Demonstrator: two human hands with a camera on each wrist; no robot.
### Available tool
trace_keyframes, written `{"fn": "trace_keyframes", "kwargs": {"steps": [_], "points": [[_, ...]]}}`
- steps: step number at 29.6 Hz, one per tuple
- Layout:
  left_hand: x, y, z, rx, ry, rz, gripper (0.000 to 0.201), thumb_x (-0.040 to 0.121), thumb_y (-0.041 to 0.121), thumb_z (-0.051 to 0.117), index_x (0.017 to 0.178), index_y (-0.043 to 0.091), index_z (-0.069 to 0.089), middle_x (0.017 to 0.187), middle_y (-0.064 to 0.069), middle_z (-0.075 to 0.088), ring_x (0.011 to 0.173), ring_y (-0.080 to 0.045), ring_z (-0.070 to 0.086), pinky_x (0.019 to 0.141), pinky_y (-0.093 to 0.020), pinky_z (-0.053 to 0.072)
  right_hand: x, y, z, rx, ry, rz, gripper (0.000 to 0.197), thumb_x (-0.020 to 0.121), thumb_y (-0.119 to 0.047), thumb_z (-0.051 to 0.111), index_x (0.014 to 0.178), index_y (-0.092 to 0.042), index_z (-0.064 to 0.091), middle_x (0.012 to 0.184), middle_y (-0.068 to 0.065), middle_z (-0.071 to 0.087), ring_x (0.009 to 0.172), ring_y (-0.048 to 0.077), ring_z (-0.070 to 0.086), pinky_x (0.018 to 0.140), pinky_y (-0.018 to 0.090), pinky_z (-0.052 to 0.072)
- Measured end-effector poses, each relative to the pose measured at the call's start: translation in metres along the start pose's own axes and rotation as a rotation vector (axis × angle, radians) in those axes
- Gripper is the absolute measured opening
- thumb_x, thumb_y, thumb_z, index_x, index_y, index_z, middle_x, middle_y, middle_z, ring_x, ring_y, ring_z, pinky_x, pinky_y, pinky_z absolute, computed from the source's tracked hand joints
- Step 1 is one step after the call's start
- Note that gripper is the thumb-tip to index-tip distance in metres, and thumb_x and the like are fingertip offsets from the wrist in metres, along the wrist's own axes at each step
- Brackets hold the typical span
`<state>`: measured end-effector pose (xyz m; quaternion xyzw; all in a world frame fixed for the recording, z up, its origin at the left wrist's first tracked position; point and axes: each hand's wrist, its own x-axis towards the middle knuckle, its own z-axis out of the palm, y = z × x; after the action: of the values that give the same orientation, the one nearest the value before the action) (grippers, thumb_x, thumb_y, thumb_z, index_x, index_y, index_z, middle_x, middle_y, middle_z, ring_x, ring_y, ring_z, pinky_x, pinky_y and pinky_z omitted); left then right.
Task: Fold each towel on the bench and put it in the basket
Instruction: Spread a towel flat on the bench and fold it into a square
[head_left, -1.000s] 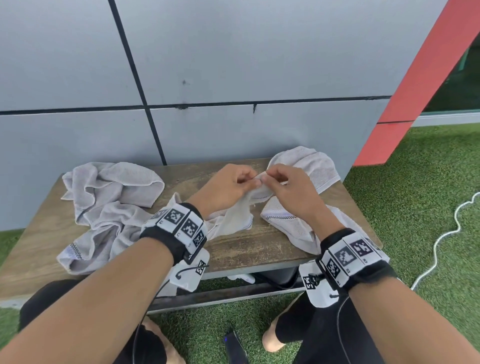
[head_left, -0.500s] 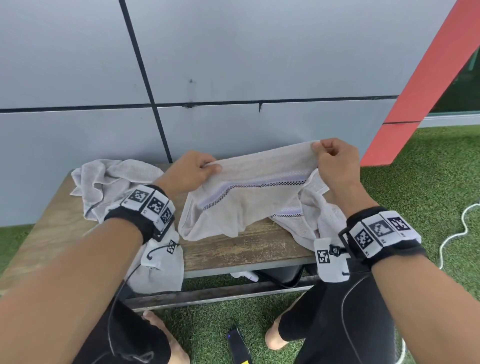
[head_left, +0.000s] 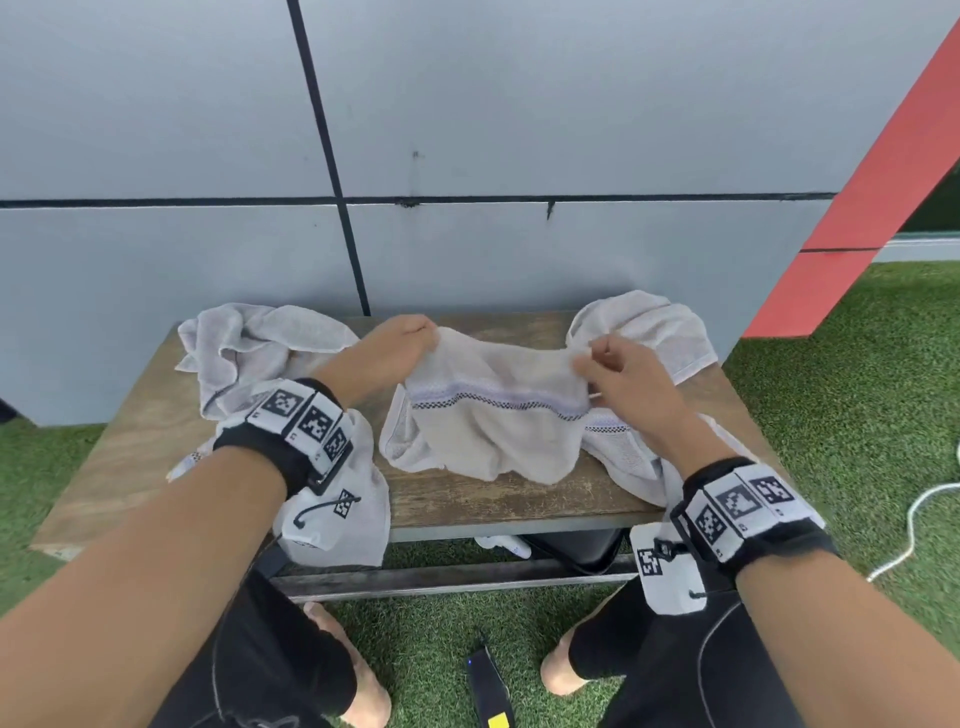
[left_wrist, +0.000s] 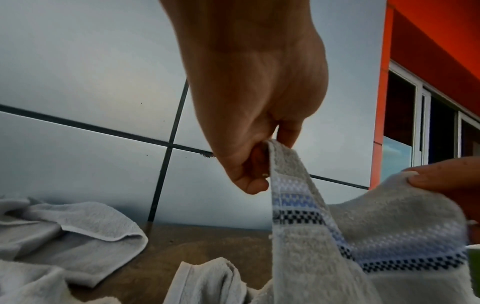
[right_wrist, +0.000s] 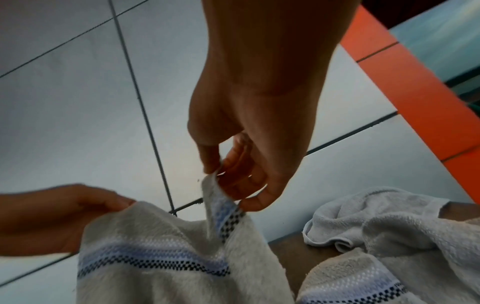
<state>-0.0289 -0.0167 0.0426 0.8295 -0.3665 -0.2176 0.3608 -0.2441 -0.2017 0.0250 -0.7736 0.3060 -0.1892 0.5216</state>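
A cream towel with a blue and black checked band hangs between my hands over the middle of the wooden bench, its lower part lying on the wood. My left hand pinches its left top corner. My right hand pinches the right top corner between thumb and fingers. The same towel sags between both grips. No basket shows in any view.
A crumpled grey towel lies at the bench's left, and another towel is bunched at the right rear, draping off the front right. A grey panelled wall stands right behind the bench. Green turf, a white cable and a dark device are on the ground.
Both hands have lowered the spread towel toward the bench and come closer together, so its top edge now sags. One second ago they held it bunched at the centre.
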Motion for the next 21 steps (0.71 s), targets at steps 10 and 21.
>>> {"fn": "trace_keyframes", "kwargs": {"steps": [10, 21], "points": [[-0.009, -0.06, 0.012, 0.427, -0.319, -0.093, 0.04, 0.08, 0.026, 0.08, 0.055, 0.012, 0.052, 0.051, 0.005, 0.034, 0.05, -0.014, 0.028, 0.054, -0.028, 0.024, 0.003, 0.047, 0.022, -0.32, -0.206, 0.044, 0.019, 0.094, -0.026, 0.064, 0.087, -0.01, 0.073, 0.09, 0.016, 0.068, 0.078, 0.017, 0.055, 0.071, 0.034, 0.044], [-0.011, -0.09, 0.087, 0.333, -0.378, 0.015, 0.007, 0.078, 0.021, 0.07, 0.072, 0.022, 0.074, 0.08, 0.001, 0.069, 0.075, -0.017, 0.062, 0.071, -0.031, 0.05, 0.003, 0.063, 0.099, -0.45, -0.505, 0.04, 0.017, 0.089, -0.028, 0.062, 0.076, -0.022, 0.072, 0.072, -0.003, 0.063, 0.062, 0.008, 0.051, 0.062, 0.024, 0.04]]}}
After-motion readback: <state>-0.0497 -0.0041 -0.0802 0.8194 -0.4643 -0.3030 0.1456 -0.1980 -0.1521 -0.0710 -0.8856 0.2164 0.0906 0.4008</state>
